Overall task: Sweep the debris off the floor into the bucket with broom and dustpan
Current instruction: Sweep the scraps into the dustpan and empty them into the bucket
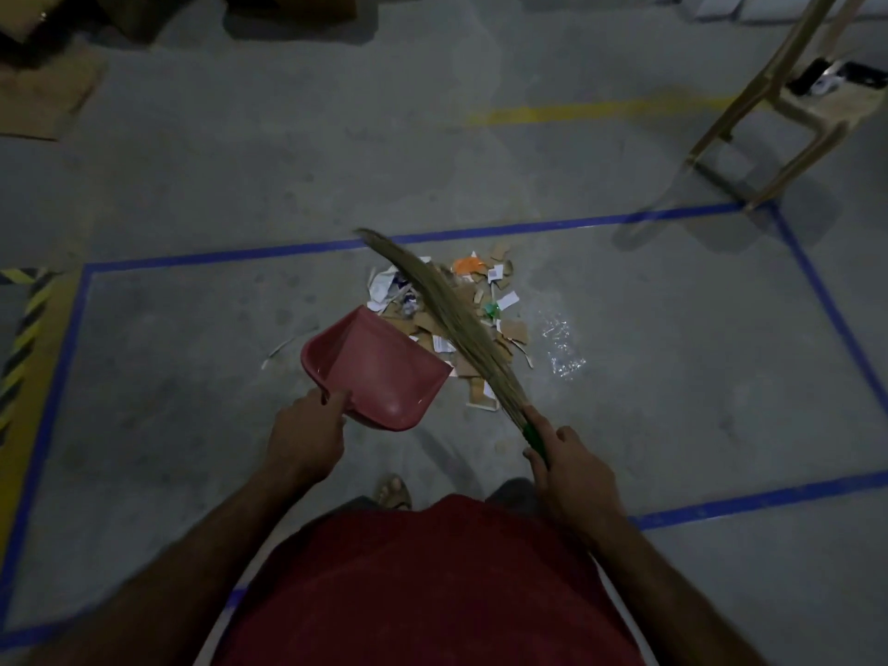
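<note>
So the debris pile point(468, 324) sits just past the red dustpan point(379, 367), whose mouth faces it. Left hand point(307, 435) grips the pan's back edge, right hand point(572, 468) is wrapped round the broom point(447, 314), bristles lying diagonally across the pile. No bucket visible.

I can't see the dustpan point(379, 372) handle under the left hand point(307, 437), broom point(442, 319) covers part of the debris pile point(475, 324), chair point(788, 103) cut off far right, boxes point(62, 21) far left too dark to tell
</note>
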The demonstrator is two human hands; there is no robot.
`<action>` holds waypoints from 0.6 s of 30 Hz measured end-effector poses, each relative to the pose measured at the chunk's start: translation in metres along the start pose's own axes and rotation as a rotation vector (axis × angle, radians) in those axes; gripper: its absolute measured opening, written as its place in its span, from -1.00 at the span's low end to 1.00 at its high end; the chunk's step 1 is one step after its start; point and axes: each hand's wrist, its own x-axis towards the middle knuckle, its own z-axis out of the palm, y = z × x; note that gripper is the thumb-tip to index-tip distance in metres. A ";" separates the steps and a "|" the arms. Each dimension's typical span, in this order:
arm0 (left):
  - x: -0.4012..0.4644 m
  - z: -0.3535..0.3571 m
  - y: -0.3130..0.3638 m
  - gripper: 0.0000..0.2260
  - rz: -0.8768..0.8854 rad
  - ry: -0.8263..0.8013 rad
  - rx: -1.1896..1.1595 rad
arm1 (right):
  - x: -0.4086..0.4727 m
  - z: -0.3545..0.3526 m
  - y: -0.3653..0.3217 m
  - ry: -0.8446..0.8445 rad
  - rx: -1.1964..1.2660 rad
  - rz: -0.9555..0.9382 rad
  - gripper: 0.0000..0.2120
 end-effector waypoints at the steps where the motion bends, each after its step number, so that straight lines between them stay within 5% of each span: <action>1: 0.011 -0.002 -0.003 -0.63 -0.003 -0.010 -0.001 | 0.010 -0.002 -0.003 0.002 0.007 0.005 -0.40; 18: 0.170 -0.009 0.042 -0.58 -0.213 -0.191 0.062 | 0.241 -0.053 0.110 -0.260 0.119 0.137 -0.42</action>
